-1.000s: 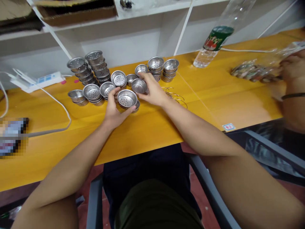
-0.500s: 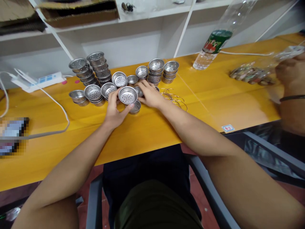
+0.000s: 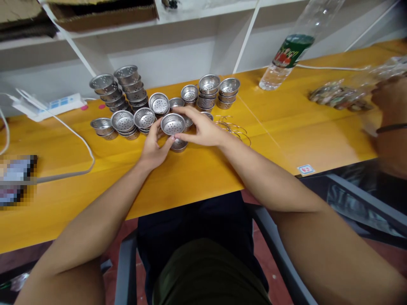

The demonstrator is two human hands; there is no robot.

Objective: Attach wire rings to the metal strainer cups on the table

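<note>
While the left hand (image 3: 154, 148) is pinching a silver, round, perforated metal cup (image 3: 173, 124) between thumb and fingers above the yellow wood-grain table (image 3: 197, 178), the right hand (image 3: 203, 128) is spanning its right side, thumb and fingers spread, grip uncertain. Tall silver cup stacks (image 3: 133, 87) are standing behind at left, seemingly done; shorter silver cup stacks (image 3: 123, 123) and a partly hidden silver cup (image 3: 179, 146) below are apparently awaiting stacking.

White shelving (image 3: 197, 18) behind yellow table (image 3: 197, 178), reddish floor (image 3: 273, 264) below
</note>
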